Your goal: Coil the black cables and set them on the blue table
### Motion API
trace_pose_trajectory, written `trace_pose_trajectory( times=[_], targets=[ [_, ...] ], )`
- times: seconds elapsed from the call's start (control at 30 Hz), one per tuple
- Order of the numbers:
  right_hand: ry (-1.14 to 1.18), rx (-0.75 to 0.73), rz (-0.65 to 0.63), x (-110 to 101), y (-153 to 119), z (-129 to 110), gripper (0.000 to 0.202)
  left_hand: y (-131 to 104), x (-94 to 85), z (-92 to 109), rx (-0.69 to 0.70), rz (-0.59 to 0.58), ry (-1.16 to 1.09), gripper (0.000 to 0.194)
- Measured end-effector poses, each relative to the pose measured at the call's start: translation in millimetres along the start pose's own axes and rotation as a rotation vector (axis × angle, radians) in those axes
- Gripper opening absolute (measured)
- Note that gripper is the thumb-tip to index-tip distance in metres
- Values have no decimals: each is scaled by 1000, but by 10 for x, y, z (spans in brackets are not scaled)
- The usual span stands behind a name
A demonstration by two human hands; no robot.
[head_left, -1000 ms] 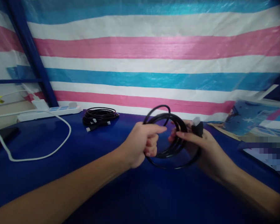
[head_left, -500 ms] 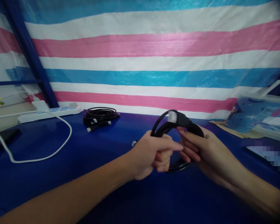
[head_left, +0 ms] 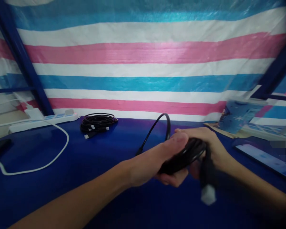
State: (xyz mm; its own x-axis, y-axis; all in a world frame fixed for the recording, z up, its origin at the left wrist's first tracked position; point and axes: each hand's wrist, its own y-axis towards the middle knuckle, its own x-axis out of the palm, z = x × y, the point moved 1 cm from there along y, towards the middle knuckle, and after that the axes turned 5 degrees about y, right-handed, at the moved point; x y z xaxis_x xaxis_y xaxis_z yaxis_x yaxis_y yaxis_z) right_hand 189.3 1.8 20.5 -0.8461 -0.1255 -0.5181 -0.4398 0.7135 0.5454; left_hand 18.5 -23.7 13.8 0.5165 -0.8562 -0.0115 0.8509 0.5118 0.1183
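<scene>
A coiled black cable (head_left: 184, 156) is held up between my two hands over the blue table. My left hand (head_left: 166, 159) grips the near left side of the coil, thumb on top and fingers curled below. Behind the coil, my right hand (head_left: 205, 140) is closed around its far right side; some of its fingers are hidden. One cable end with a pale-capped connector (head_left: 208, 194) hangs down on the right, blurred. Another cable end (head_left: 139, 151) arcs out past my left hand, and its tip is hidden behind my wrist.
Another coiled black cable (head_left: 98, 121) with pale connector tips lies at the back left. Beside it stands a white power strip (head_left: 45, 121) with a plugged-in charger, and a white cord (head_left: 66, 143) loops over the table. A phone (head_left: 259, 156) and a blue packet (head_left: 238, 116) lie right.
The coil has tipped from upright to flatter between my hands. Its pale-capped connector has swung from the top down to the lower right. The view has shifted slightly right.
</scene>
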Motion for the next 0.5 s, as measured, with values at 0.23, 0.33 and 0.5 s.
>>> trace_pose_trajectory(
  times=[0.23, 0.33, 0.5],
  targets=[
    [-443, -287, -81, 120, -96, 65, 29, 64, 6, -158, -188, 14, 369, 22],
    [-492, -166, 14, 147, -81, 18, 31, 78, 2, -184, -207, 94, 364, 17],
    [-579, 201, 150, 117, 2, 73, 27, 126, 0, -205, -137, 37, -51, 15]
  ],
)
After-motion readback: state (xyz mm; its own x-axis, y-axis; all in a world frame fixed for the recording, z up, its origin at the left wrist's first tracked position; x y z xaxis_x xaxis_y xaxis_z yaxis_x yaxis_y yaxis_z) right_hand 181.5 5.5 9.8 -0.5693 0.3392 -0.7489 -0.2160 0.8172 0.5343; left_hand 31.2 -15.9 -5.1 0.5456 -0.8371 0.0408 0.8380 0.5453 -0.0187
